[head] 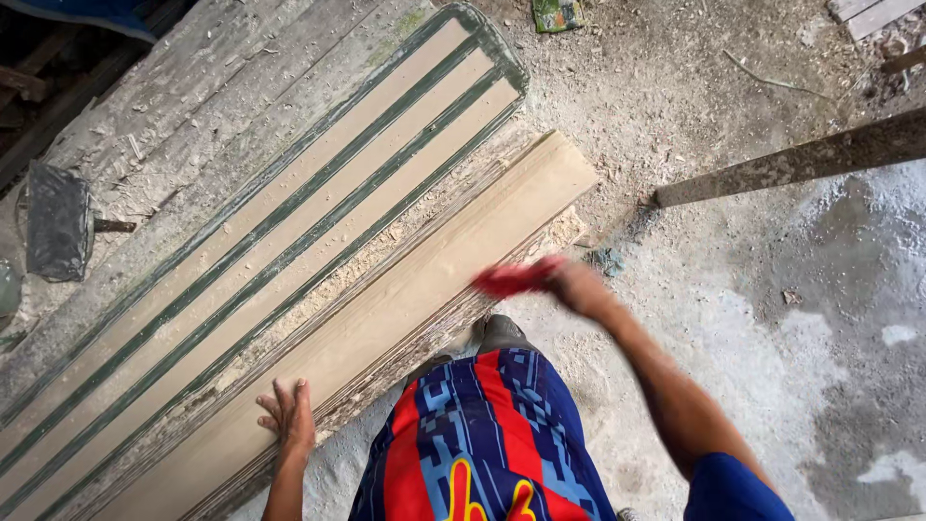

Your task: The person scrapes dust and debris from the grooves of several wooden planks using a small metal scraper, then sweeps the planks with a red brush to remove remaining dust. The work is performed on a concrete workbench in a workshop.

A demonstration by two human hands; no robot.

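A long pale wooden board (405, 309) lies slantwise along the near edge of a rough workbench (193, 106). My left hand (287, 415) rests flat on the board's near edge, fingers spread. My right hand (569, 282) is blurred beside the board's far end and grips a red object (511, 280), which I cannot make out clearly. Beside the board lie several pale strips set in a green frame (289, 222). Sawdust is piled between the board and the strips.
A dark flat tool (58, 220) lies on the bench at far left. A grey plank (801, 159) juts in at the upper right above the dusty concrete floor (791, 318). My patterned shorts (482, 434) and a dark shoe (500, 333) are below.
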